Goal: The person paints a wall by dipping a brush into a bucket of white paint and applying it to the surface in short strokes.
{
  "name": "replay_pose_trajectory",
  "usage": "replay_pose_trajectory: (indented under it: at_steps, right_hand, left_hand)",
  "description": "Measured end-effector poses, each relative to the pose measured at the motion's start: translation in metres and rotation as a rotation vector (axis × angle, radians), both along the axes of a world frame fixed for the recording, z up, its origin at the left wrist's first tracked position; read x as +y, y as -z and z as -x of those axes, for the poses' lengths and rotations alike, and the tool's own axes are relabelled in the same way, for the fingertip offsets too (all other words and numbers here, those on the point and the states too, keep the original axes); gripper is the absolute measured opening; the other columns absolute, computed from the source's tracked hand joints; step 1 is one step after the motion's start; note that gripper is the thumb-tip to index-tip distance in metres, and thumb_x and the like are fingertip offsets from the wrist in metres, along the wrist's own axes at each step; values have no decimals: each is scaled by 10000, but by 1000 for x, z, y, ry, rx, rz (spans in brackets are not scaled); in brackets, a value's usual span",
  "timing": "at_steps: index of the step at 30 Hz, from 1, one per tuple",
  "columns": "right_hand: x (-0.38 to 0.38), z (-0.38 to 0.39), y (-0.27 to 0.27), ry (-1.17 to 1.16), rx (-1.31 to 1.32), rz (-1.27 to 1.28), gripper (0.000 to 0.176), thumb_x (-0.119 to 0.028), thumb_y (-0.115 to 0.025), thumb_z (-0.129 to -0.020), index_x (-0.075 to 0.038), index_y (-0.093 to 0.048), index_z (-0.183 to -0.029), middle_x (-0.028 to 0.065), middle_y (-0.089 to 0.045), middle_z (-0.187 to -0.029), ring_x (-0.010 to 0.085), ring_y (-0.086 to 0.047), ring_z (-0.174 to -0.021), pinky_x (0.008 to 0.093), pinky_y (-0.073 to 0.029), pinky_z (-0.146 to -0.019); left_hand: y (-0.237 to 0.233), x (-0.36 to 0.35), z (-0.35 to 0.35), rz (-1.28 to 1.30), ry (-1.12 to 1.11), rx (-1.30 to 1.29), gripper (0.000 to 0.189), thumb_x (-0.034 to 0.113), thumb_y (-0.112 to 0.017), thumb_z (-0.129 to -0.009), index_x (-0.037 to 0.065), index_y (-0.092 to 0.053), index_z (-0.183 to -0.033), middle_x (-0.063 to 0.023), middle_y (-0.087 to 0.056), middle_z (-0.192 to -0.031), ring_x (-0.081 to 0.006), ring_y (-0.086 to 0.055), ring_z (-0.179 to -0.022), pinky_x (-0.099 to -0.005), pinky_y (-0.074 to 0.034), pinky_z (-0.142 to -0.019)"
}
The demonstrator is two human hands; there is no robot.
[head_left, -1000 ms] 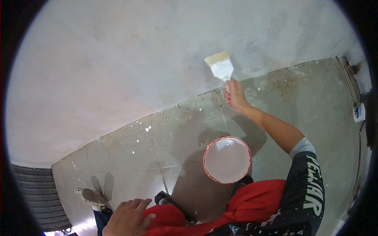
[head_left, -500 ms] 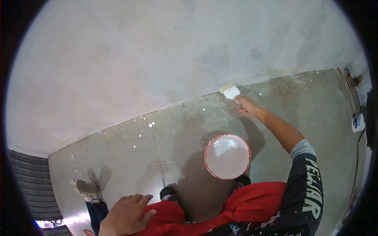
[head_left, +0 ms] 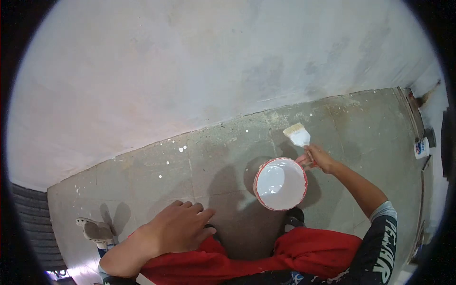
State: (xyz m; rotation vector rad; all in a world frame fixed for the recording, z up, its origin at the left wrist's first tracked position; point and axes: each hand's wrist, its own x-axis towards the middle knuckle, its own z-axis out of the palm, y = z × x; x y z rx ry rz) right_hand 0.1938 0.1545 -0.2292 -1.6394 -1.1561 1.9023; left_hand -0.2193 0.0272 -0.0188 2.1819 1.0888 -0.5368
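Observation:
A wide paintbrush (head_left: 299, 137) with pale bristles and a white-coated ferrule is in my right hand (head_left: 319, 158), its bristles pointing up and left toward the wall. My right hand grips the handle close beside the far right rim of a red-rimmed paint bucket (head_left: 257, 186). Glossy white paint (head_left: 281, 184) shows inside the bucket, which stands on the floor in front of my feet. Over my red-trousered left knee hangs my left hand (head_left: 185, 225), palm down, fingers loosely spread and holding nothing.
A whitish wall (head_left: 156, 71) with darker patches meets the tiled floor (head_left: 218, 161), which carries white paint drips. At the right edge stands a small white tub (head_left: 421, 148). Another person's shoe (head_left: 96, 230) is at the lower left, near a grey ribbed shutter (head_left: 35, 228).
My right hand has drawn the brush back from the wall's base, down and right toward the bucket. My left hand has shifted right and up.

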Motion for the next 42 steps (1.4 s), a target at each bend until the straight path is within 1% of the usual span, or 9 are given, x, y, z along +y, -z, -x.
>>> replay_pose_trajectory:
  at_steps: [11,15,17,20,22,27,29,36,42]
  right_hand:
    - [-42,56,1,90,30,47,437,-357,-393,-964,-16,-417,-1236,190,-643,-1059,254,-632,-874,432,-492,-819]
    - [-39,77,-57,-111,-344,-339,355,-304,-426,-978,-11,-494,-1166,123,-650,-909,190,-626,-805,348,-501,-696]
    - [-35,85,-117,-188,-413,-243,324,-284,-456,-977,-22,-498,-1164,82,-633,-821,150,-608,-726,305,-474,-611]
    - [-41,93,-169,-398,-496,-368,300,-275,-475,-968,-34,-538,-1134,109,-639,-782,196,-583,-635,334,-451,-579]
    - [-52,110,-187,-821,-600,-270,258,-208,-516,-920,-22,-587,-1084,167,-647,-785,288,-613,-645,402,-469,-598]
    - [-88,146,-131,-1199,-796,-410,262,-107,-576,-798,-17,-619,-1040,207,-659,-833,367,-659,-798,494,-506,-699]
    - [-103,148,-81,-1269,-808,-411,440,-126,-615,-811,12,-534,-1221,186,-644,-830,332,-642,-785,441,-506,-678]
    - [-123,154,-3,-1066,-968,-465,401,-70,-578,-783,87,-514,-1146,225,-640,-895,333,-644,-887,413,-538,-714]
    - [-114,155,15,-1187,-946,-485,298,-68,-548,-807,71,-548,-1070,222,-645,-897,334,-660,-843,418,-547,-691]
  left_hand:
    - [18,7,24,65,126,-115,406,315,-542,-906,21,-501,-1183,-171,-594,-1049,-336,-581,-985,-426,-427,-893]
    - [18,14,24,48,142,-142,415,308,-552,-898,24,-490,-1195,-180,-592,-1040,-333,-572,-1000,-414,-419,-901]
    - [19,15,29,77,128,-165,424,308,-554,-896,20,-494,-1201,-178,-594,-1043,-330,-570,-1007,-412,-417,-906]
    - [19,15,35,109,95,-128,439,309,-558,-891,14,-505,-1211,-176,-594,-1055,-326,-568,-1014,-407,-413,-919]
    - [19,15,38,124,85,-68,445,308,-560,-888,10,-512,-1215,-177,-592,-1065,-324,-568,-1015,-404,-411,-926]
    - [18,10,40,80,59,-93,443,305,-572,-876,10,-525,-1204,-182,-590,-1084,-327,-562,-1037,-404,-405,-945]
    - [16,7,40,82,42,-93,441,306,-574,-875,9,-527,-1198,-182,-589,-1084,-330,-561,-1038,-407,-404,-947]
    - [7,3,30,36,54,-60,445,310,-585,-866,2,-531,-1183,-188,-584,-1119,-338,-554,-1055,-419,-396,-967]
    - [11,1,31,17,55,-74,449,313,-591,-864,8,-537,-1189,-180,-588,-1131,-332,-551,-1083,-411,-386,-995]
